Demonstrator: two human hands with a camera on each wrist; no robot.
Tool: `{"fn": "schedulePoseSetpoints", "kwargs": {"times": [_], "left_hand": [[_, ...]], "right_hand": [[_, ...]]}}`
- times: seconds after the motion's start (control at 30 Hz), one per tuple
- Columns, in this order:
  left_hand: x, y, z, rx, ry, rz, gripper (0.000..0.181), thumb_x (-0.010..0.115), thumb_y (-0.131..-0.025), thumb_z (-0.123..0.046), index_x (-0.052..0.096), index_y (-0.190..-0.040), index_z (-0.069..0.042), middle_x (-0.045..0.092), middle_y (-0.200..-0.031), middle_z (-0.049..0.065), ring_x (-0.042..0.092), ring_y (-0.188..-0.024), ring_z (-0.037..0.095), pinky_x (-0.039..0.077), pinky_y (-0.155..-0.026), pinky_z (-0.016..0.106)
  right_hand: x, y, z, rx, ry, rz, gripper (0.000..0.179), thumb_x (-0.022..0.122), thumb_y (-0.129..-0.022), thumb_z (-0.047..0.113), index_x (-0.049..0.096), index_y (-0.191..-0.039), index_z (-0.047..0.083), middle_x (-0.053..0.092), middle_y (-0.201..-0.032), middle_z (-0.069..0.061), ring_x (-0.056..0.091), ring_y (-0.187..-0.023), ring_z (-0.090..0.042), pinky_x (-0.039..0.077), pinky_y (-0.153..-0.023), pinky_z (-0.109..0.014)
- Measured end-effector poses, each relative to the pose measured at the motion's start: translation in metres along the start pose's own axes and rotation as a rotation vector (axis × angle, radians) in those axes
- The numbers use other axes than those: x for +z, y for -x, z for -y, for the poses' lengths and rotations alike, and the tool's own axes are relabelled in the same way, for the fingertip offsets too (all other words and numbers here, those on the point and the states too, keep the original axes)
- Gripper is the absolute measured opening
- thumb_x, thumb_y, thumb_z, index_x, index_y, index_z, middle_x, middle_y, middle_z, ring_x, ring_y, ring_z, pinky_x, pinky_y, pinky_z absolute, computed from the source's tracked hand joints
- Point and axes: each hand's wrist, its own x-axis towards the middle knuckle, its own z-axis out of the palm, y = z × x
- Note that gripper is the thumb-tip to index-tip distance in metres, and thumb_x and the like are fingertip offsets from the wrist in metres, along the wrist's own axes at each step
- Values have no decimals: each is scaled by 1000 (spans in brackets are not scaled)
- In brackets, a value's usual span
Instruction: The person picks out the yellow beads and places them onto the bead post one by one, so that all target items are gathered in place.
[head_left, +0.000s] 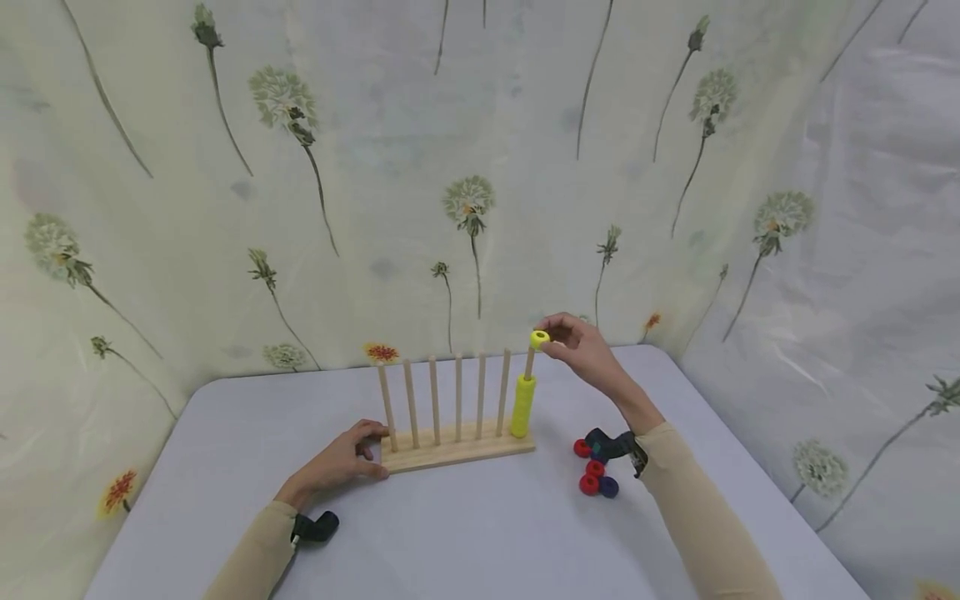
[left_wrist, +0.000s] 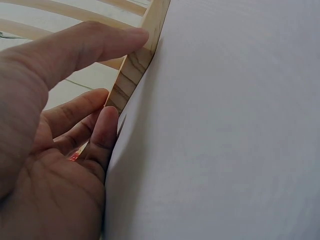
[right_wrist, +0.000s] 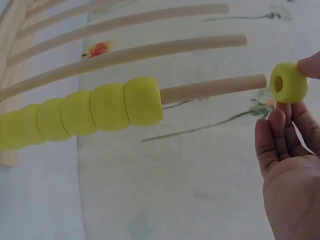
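Note:
A wooden peg stand [head_left: 457,454] with a row of upright pegs is on the table. Its rightmost peg carries a stack of yellow beads [right_wrist: 102,110], and the peg's bare tip sticks out above them. My right hand [head_left: 581,350] pinches another yellow bead [right_wrist: 290,82] between thumb and fingers. In the right wrist view that bead's hole faces the peg tip [right_wrist: 257,81], with a small gap between them. With my left hand [head_left: 341,458] I grip the left end of the stand, the thumb [left_wrist: 120,42] on its front edge and the fingers around the end.
Several loose red beads [head_left: 588,484] and dark blue beads [head_left: 608,487] lie below my right wrist. The white table [head_left: 450,533] backs onto a flower-printed curtain [head_left: 390,167]. The other pegs [head_left: 433,400] stand bare, left of the yellow stack.

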Motion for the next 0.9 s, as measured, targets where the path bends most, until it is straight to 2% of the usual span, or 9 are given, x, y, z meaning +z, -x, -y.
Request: {"fn": "schedulePoseSetpoints", "kwargs": {"times": [0.23,0.43,0.7,0.9], "left_hand": [[3,-3,0,10,-6,19,70,83,-73,-30,53,-133,-10,44,-138,8,49,-96,19,41,-79,29],[3,-3,0,2,8,14,69,84,-72,-29,54,-132,-12,44,-137,5,48,-96,19,41,-80,29],[2,-2,1,28,3,8,69,84,-72,-28,55,-131,-10,45,-136,5,49,-95,19,41,-79,28],[1,-3,1,22,10,6,69,84,-71,-27,55,-131,-10,45,-136,5,49,-95,19,40,-79,28]], "right_hand": [[3,-2,-4,-8,10,23,27,65,-91,11,56,-115,2,58,-114,-11,57,-99,-14,47,-77,-20],[4,-2,-8,-17,24,22,28,66,-91,12,56,-115,2,57,-113,-9,57,-98,-14,46,-75,-20],[5,-3,-10,6,54,32,30,67,-91,17,56,-116,4,55,-115,-17,54,-98,-18,47,-79,-20],[6,0,-10,27,57,32,28,66,-91,17,56,-115,4,57,-114,-10,55,-98,-17,47,-80,-22]]}}
